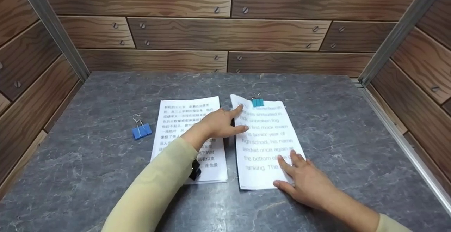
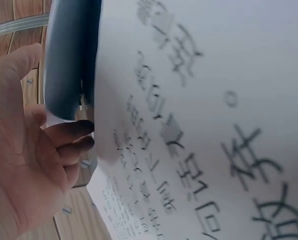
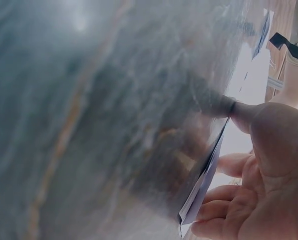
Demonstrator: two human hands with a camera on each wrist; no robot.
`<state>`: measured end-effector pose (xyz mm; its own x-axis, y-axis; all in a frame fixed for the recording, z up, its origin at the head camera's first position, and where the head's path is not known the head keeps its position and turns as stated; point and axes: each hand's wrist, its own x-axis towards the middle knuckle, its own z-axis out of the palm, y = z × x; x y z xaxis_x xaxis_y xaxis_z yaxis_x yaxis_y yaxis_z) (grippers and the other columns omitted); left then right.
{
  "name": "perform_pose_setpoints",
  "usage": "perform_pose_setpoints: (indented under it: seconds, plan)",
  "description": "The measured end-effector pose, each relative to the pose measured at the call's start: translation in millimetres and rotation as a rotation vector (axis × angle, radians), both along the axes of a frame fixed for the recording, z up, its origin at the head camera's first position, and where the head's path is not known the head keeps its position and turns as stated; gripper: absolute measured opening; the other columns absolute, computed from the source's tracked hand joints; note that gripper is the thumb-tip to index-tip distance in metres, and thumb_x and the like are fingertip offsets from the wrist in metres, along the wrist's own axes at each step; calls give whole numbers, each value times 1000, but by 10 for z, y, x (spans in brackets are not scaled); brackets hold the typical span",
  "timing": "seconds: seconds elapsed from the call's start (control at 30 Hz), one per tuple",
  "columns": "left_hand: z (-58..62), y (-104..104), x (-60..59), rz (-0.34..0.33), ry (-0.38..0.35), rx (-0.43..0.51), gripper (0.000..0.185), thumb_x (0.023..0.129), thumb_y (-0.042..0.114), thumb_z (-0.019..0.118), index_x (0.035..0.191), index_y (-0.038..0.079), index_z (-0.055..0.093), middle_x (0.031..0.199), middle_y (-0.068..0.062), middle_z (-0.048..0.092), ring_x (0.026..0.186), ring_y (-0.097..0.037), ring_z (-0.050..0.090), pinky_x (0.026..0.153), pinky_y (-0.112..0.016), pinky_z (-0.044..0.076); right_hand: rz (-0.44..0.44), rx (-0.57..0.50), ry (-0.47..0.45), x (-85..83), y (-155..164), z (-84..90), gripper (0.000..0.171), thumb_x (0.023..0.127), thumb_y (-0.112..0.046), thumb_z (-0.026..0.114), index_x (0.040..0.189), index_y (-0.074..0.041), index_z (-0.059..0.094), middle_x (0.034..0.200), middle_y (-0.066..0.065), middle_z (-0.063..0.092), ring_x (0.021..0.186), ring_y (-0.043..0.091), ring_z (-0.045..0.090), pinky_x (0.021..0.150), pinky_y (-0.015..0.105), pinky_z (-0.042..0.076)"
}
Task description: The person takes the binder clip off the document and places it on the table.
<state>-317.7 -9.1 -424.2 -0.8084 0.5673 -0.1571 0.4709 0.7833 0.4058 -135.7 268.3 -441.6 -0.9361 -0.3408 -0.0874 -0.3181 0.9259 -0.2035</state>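
1. We see a big grey table with wooden walls around it.
2. Two piles of paper lie in the middle. The English pages sit at about 3 o'clock from the Chinese pages, just beside them.
3. Our right hand lies flat on the bottom corner of the English pages, at 5 o'clock on that pile. Its fingers are straight and a little spread, pressing the pile down.
4. Our left hand reaches across the Chinese pages to the left edge of the English pages. It lifts that edge near the top corner, which curls up. Whether the thumb pinches the sheet we cannot tell.
5. A small teal clip grips the top edge of the English pages, at 12 o'clock.
6. A blue clip lies alone on the table, at 9 o'clock from the Chinese pages.
7. To do this well, we think the right hand should press firmly so the pile does not slide, and the left should lift gently so nothing tears at the clip.
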Motion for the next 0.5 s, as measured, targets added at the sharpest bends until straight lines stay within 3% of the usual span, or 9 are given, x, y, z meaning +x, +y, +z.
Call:
perform_pose_setpoints:
  seconds: [0.13,0.2,0.37,0.5]
  plan:
    - [17,19,-22,12,-15,112,84,104,65,51,171,24,22,150,-18,60,143,-35,53,119,-48,41,2,-7,14,9,1,-8,79,100,-61,64,155,-5,55,155,42,41,138,59,48,112,70,40]
    - [4,28,-43,16,-29,192,78,107,55,54,171,20,25,160,-14,51,142,-29,54,118,-45,42,-1,-9,17,14,0,-9,79,100,-60,65,155,-5,55,155,41,41,138,59,48,112,70,40]
    - [-29,41,-85,41,-100,383,64,111,24,56,169,15,30,168,-11,39,133,-24,54,102,-40,44,-3,-10,14,11,-2,-11,79,100,-61,65,155,-6,55,155,41,41,138,58,48,112,70,40]
    - [-53,54,-109,68,-162,468,61,110,10,54,167,13,34,169,-12,38,145,-22,48,101,-35,44,-5,-11,16,12,0,-10,78,100,-60,65,155,-6,55,155,41,42,138,58,48,112,69,41]
